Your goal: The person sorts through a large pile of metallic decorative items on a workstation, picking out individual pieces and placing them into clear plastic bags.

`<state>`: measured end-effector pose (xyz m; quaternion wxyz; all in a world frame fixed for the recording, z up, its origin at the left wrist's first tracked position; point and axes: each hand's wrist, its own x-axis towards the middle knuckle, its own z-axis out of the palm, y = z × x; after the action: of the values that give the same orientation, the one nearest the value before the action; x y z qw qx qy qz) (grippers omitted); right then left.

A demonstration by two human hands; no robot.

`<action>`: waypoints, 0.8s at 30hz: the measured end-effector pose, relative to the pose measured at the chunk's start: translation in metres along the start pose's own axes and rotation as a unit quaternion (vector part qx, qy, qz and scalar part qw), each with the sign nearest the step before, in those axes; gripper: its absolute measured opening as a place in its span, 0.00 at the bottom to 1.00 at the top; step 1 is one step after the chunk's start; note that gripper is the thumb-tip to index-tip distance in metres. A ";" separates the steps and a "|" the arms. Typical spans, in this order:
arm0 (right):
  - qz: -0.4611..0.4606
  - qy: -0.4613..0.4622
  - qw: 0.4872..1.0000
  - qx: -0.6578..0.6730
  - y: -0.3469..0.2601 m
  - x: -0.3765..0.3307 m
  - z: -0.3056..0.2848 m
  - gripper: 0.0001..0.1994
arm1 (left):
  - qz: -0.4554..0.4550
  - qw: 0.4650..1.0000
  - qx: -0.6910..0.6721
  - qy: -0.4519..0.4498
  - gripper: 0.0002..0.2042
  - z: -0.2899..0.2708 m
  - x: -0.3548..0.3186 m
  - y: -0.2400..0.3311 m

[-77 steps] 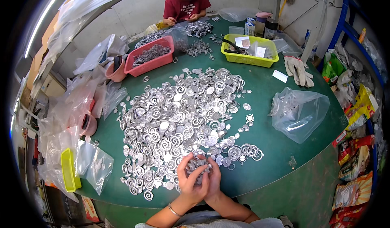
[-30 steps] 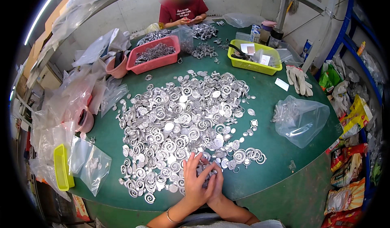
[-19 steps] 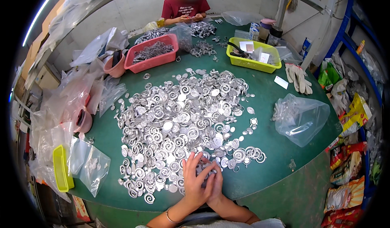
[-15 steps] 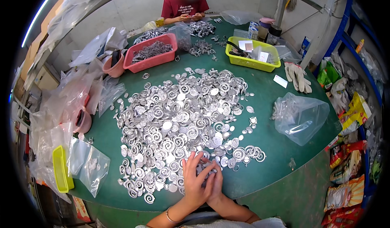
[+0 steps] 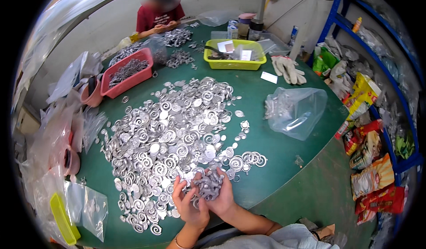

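Observation:
A clump of small grey metal castings [image 5: 209, 185] rests in my two cupped hands, close to the table's front edge. My right hand [image 5: 225, 199] curves around the clump's right side and underside. On the other side, my left hand [image 5: 190, 208] has its palm turned up, fingers curled and thumb against the castings. The exact shape of each casting is too small to tell. Just beyond my hands spreads a wide heap of silvery metal discs and spiral pieces [image 5: 153, 148], with some rings and round pieces [image 5: 248, 160] at its right edge.
The green table [image 5: 266, 153] bears a pink tray [image 5: 128, 82] of metal parts, a yellow-green basket [image 5: 235, 65], white gloves [image 5: 288, 69] and a plastic bag [image 5: 299, 113]. Plastic bags [image 5: 95, 209] lie left. Across sits a person in a red shirt [image 5: 159, 18]. Blue shelving [image 5: 377, 40] stands right.
My hands have parted from around the castings and turned upward, so the clump now shows between them. The whole view has swung to the right.

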<state>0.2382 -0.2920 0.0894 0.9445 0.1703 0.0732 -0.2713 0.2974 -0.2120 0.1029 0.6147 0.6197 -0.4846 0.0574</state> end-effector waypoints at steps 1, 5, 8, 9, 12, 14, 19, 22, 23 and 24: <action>0.000 0.021 1.000 0.013 -0.005 -0.001 0.007 0.16 | -0.009 1.000 0.010 0.004 0.16 0.001 0.002 0.003; -0.070 0.070 0.991 0.092 -0.034 -0.001 0.038 0.14 | -0.019 1.000 -0.015 0.013 0.17 0.002 0.000 -0.001; -0.140 0.013 0.984 0.107 -0.074 -0.012 0.067 0.13 | -0.040 0.999 -0.001 0.002 0.17 -0.003 -0.001 -0.001; -0.144 -0.008 0.981 0.127 -0.090 -0.019 0.083 0.11 | -0.046 0.999 -0.011 -0.007 0.16 -0.003 0.000 -0.001; -0.275 -0.019 0.958 0.077 -0.139 -0.029 0.120 0.09 | -0.068 0.997 -0.042 -0.024 0.13 -0.002 0.001 0.002; -0.350 -0.059 0.935 0.006 -0.168 -0.034 0.139 0.12 | -0.077 0.995 -0.049 -0.031 0.13 -0.001 0.001 0.003; -0.401 0.002 0.913 -0.076 -0.225 -0.031 0.162 0.14 | -0.108 0.992 -0.047 -0.040 0.14 -0.006 0.000 0.001; -0.370 0.092 0.915 -0.134 -0.271 -0.027 0.157 0.14 | -0.110 0.990 -0.073 -0.043 0.15 -0.001 0.000 0.000; -0.353 0.118 0.916 -0.150 -0.272 -0.019 0.156 0.13 | -0.109 0.991 -0.067 -0.050 0.15 -0.003 0.001 -0.001; -0.369 0.175 0.878 -0.249 -0.275 -0.011 0.160 0.13 | -0.113 0.990 -0.058 -0.060 0.15 -0.003 0.001 0.000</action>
<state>0.0883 -0.5629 0.1633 0.7587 -0.0649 0.3602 -0.5388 0.2996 -0.2105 0.1039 0.6218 0.6359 -0.4504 -0.0780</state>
